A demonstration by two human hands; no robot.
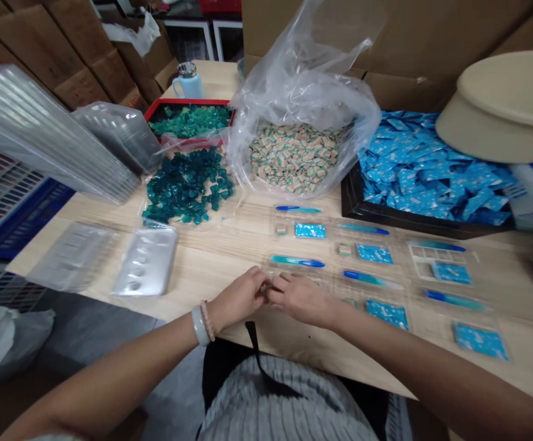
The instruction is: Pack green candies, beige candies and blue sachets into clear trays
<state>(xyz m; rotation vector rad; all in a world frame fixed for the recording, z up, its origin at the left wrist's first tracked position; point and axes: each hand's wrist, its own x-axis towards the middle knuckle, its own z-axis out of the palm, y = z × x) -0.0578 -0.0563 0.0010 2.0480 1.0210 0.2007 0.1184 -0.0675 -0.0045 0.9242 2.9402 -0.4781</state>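
Note:
My left hand (242, 299) and my right hand (299, 297) meet near the table's front edge, fingertips pinched close together. Whatever sits between them is hidden by the fingers. Just beyond them lies a pen-shaped blue-to-teal piece (297, 261) in a clear plastic tray, partly covered by my right hand. More clear trays spread behind and to the right, with similar pen-shaped pieces (297, 209), blue printed packets (310, 230) and small striped blocks (281, 229). Under my right forearm, another blue packet (387, 313) is partly visible.
Loose dark teal pieces (188, 184) lie behind my left hand, before a red-rimmed tray (149, 113). A plastic bag (303, 98) holds striped blocks; a black bin (385, 215) holds blue packets. Stacked clear trays (55, 138), a silvery tray stack (147, 260) and a mug (189, 84) stand left.

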